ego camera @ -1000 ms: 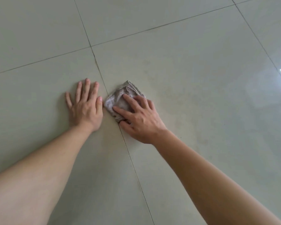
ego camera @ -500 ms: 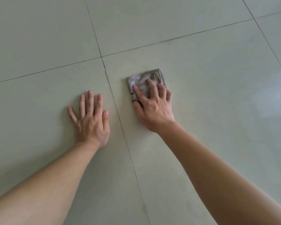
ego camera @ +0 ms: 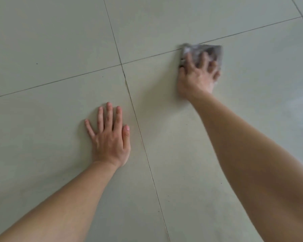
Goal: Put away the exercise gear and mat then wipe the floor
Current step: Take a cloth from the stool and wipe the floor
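A small folded grey cloth [ego camera: 215, 49] lies flat on the pale tiled floor [ego camera: 59, 41], far right of centre, across a grout line. My right hand [ego camera: 198, 77] presses down on it with spread fingers; hand and cloth are motion-blurred. My left hand [ego camera: 110, 137] rests flat on the floor nearer to me, palm down with fingers apart, holding nothing, just left of a grout line. No exercise gear or mat is in view.
Large glossy pale-green tiles fill the view, crossed by dark grout lines [ego camera: 122, 63]. A bright reflection [ego camera: 297, 102] lies on the floor at the right edge. A few tiny dark specks dot the tiles.
My right hand has slid the cloth away from my left hand, farther out and to the right across the tile. My left hand has stayed planted on the floor.
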`<state>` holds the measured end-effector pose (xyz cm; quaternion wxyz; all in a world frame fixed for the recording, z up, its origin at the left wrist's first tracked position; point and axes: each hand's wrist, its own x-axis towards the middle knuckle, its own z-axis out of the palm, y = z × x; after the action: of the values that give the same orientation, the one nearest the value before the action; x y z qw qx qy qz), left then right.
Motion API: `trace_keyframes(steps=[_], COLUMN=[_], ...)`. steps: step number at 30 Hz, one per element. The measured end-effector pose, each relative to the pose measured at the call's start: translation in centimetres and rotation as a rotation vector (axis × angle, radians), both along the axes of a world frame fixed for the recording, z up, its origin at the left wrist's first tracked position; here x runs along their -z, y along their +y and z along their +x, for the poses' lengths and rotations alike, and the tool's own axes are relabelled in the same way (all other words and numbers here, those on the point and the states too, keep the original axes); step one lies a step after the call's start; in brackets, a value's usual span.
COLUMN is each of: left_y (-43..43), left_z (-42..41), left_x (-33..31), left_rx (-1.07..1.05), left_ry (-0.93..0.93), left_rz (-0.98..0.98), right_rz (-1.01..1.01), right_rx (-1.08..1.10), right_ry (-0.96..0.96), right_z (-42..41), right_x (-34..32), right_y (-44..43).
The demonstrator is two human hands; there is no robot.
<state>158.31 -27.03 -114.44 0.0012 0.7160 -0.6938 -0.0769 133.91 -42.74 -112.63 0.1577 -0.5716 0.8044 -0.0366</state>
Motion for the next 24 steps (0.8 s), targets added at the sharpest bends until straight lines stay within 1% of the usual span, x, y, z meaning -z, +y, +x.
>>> trace_keyframes(steps=[3, 5, 7, 8, 9, 10, 12, 15, 17, 18, 20, 22, 24], left_y=[0.0, 0.0, -0.1, -0.1, -0.1, -0.2, -0.2, -0.2, -0.2, -0.1, -0.1, -0.1, -0.1], left_z=[0.0, -0.1, 0.0, 0.0, 0.0, 0.0, -0.1, -0.1, -0.1, -0.1, -0.1, -0.2, -0.2], left_x=[0.0, 0.1, 0.1, 0.1, 0.1, 0.1, 0.0, 0.0, 0.0, 0.0, -0.1, -0.2, -0.2], left_rx=[-0.009, -0.013, -0.012, -0.010, -0.007, -0.005, -0.003, -0.004, -0.007, -0.008, -0.008, -0.007, -0.009], left_ry=[-0.006, -0.017, -0.018, -0.017, -0.017, -0.018, -0.011, -0.005, -0.002, -0.004, -0.006, -0.003, -0.003], left_rz=[0.009, 0.011, 0.014, 0.012, 0.009, 0.009, 0.008, 0.001, 0.001, 0.000, -0.003, -0.009, -0.012], right_rz=[-0.053, -0.026, -0.032, -0.044, -0.049, -0.050, -0.022, 0.105, 0.152, 0.147, 0.097, 0.051, 0.050], right_rx=[-0.489, -0.760, -0.935, -0.967, -0.943, -0.855, -0.545, -0.067, 0.104, 0.128, 0.092, -0.020, -0.164], right_ry=[0.005, 0.009, -0.015, -0.028, -0.032, -0.022, 0.045, 0.127, 0.139, 0.140, 0.123, 0.097, 0.076], right_z=[6.8, 9.1, 7.9, 6.3, 4.3, 2.0, -3.3, -10.9, -13.5, -13.7, -12.4, -10.0, -7.4], right_x=[-0.6, -0.7, -0.7, -0.7, -0.6, -0.5, -0.6, -1.2, -1.5, -1.4, -1.0, -0.8, -1.0], right_y=[1.6, 2.9, 3.0, 2.4, 1.5, 0.5, -1.5, -2.2, -0.9, 0.0, 2.7, 6.2, 10.5])
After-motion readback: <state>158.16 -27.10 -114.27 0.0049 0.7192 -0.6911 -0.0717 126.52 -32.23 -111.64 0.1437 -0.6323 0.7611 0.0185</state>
